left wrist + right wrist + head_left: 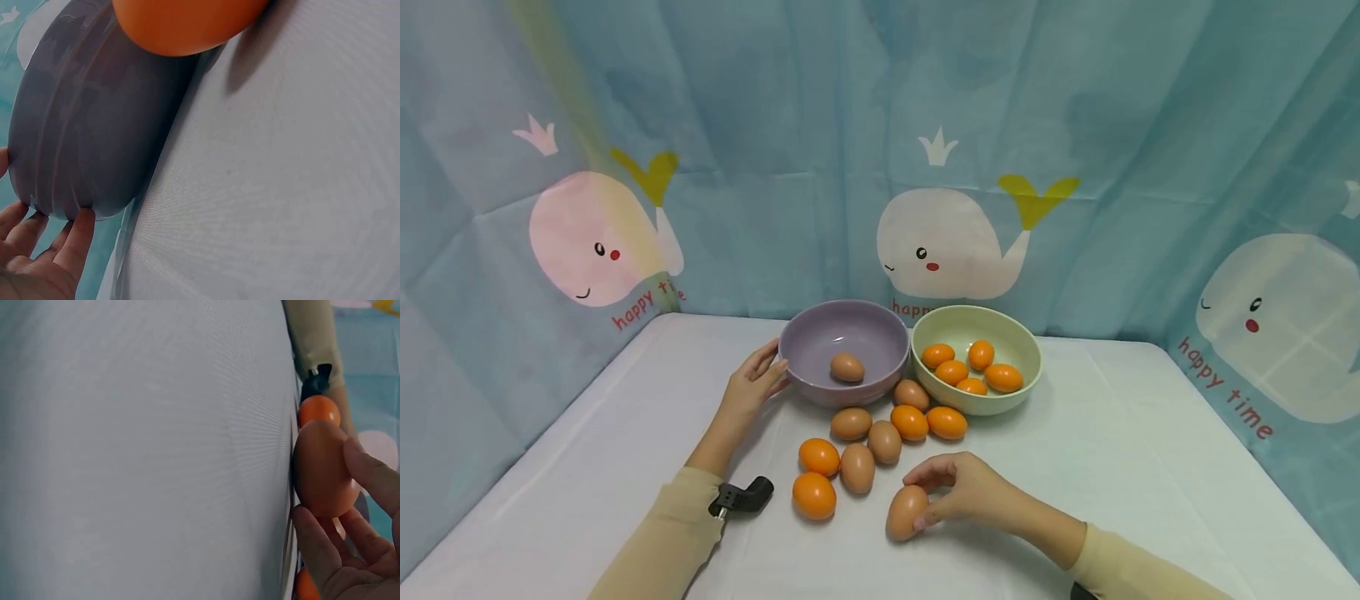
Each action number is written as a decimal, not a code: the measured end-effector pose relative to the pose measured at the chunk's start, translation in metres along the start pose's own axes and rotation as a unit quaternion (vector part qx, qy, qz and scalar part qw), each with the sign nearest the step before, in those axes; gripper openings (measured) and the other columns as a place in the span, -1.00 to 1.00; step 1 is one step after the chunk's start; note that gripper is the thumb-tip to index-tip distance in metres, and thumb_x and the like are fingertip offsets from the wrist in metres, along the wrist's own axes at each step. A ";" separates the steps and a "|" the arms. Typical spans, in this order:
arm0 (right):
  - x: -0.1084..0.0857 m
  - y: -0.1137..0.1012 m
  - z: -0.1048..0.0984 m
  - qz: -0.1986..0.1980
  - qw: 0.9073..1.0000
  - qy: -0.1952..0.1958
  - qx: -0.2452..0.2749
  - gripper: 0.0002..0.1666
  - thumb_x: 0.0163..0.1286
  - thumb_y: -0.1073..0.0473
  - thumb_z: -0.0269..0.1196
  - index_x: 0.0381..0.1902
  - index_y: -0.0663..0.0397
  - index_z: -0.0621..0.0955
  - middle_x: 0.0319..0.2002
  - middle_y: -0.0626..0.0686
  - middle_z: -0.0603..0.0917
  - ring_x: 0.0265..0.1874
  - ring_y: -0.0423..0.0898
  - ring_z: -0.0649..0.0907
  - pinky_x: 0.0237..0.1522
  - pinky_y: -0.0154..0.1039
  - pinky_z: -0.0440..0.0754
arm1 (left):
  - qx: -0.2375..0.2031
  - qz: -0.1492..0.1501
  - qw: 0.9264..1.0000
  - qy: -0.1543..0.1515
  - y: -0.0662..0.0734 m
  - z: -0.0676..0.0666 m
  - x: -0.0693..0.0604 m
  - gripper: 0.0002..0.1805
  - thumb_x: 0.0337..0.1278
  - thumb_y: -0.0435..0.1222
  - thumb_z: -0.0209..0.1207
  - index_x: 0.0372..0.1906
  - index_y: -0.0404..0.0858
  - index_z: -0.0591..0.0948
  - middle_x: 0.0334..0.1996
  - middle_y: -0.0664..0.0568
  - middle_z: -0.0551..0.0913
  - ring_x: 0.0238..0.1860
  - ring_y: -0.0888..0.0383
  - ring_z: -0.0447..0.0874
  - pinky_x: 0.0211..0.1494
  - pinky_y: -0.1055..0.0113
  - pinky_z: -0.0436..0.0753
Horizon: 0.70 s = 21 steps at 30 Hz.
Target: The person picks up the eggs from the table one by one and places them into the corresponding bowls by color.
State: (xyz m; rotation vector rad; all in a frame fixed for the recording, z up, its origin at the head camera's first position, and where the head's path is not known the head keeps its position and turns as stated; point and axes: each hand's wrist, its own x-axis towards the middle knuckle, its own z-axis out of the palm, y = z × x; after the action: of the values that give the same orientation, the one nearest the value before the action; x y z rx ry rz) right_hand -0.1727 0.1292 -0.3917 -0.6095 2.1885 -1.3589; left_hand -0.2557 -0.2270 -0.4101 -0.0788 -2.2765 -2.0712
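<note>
My right hand (973, 494) holds a brown egg (907, 512) between thumb and fingers, low at the near side of the white table. In the right wrist view the thumb lies on one side of that egg (325, 469) and the fingertips touch its lower end. My left hand (752, 385) rests its fingertips against the outer left side of a purple bowl (805, 385). The left wrist view shows those fingers (76, 244) fairly straight against the bowl wall (106, 125). One brown egg (847, 367) lies inside the purple bowl.
A light green bowl (977, 406) with several small orange fruits (1003, 377) stands right of the purple one. Between the hands lie several loose brown eggs (857, 468) and orange fruits (814, 496). A blue whale-print curtain (820, 167) hangs behind the table (1112, 433).
</note>
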 end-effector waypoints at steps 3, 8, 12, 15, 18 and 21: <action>0.003 0.001 0.001 0.004 1.000 0.000 0.005 -0.47 -0.01 0.19 0.59 -0.02 0.11 0.71 -0.09 -0.01 0.78 -0.06 -0.18 0.70 -0.03 -0.51 0.63 | -0.001 0.002 1.000 -0.001 0.000 0.000 0.001 -0.28 0.49 -0.16 0.05 0.58 -0.26 0.07 0.60 -0.08 0.02 0.51 -0.06 0.24 0.29 0.36 0.58; 0.004 0.000 0.001 0.003 1.000 0.009 -0.004 -0.50 -0.01 0.16 0.59 -0.06 0.06 0.73 -0.11 -0.02 0.79 -0.09 -0.18 0.71 -0.05 -0.50 0.63 | -0.005 0.000 1.000 -0.002 -0.001 0.000 0.002 -0.27 0.49 -0.16 0.05 0.58 -0.27 0.07 0.60 -0.08 0.02 0.52 -0.05 0.22 0.29 0.38 0.59; 0.005 -0.005 -0.001 -0.008 1.000 0.021 -0.012 -0.50 -0.01 0.11 0.60 -0.05 0.04 0.74 -0.12 -0.03 0.79 -0.08 -0.17 0.71 -0.01 -0.43 0.65 | -0.004 0.002 1.000 -0.004 0.001 0.001 0.003 -0.27 0.49 -0.16 0.06 0.58 -0.27 0.07 0.60 -0.09 0.02 0.52 -0.05 0.22 0.33 0.28 0.55; 0.008 -0.013 -0.004 -0.014 0.999 0.035 -0.008 -0.47 0.00 0.09 0.59 -0.03 0.06 0.73 -0.11 -0.02 0.79 -0.08 -0.16 0.70 0.01 -0.37 0.68 | -0.003 0.007 1.000 -0.008 0.003 0.002 0.004 -0.27 0.49 -0.14 0.06 0.58 -0.27 0.06 0.60 -0.11 0.02 0.52 -0.08 0.21 0.36 0.20 0.52; 0.012 -0.022 -0.008 -0.010 0.999 0.046 0.003 -0.47 0.01 0.07 0.59 -0.02 0.06 0.73 -0.11 -0.02 0.78 -0.09 -0.17 0.70 -0.05 -0.35 0.71 | 0.001 0.005 1.000 -0.006 0.003 0.002 0.004 -0.27 0.49 -0.15 0.05 0.58 -0.27 0.07 0.60 -0.10 0.01 0.53 -0.06 0.20 0.37 0.20 0.51; 0.018 -0.032 -0.012 -0.011 0.998 0.055 0.011 -0.46 0.04 0.06 0.57 -0.01 0.10 0.72 -0.11 0.00 0.78 -0.13 -0.18 0.69 -0.12 -0.38 0.71 | 0.001 0.000 1.000 0.002 0.001 0.001 0.003 -0.29 0.49 -0.17 0.05 0.57 -0.25 0.08 0.60 -0.07 0.03 0.53 -0.02 0.21 0.36 0.21 0.52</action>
State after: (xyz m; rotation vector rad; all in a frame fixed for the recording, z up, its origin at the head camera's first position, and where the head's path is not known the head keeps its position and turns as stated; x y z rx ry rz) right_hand -0.1908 0.1137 -0.3614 -0.5642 2.2552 -1.4577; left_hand -0.2585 -0.2257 -0.4088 -0.0745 -2.2772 -2.0676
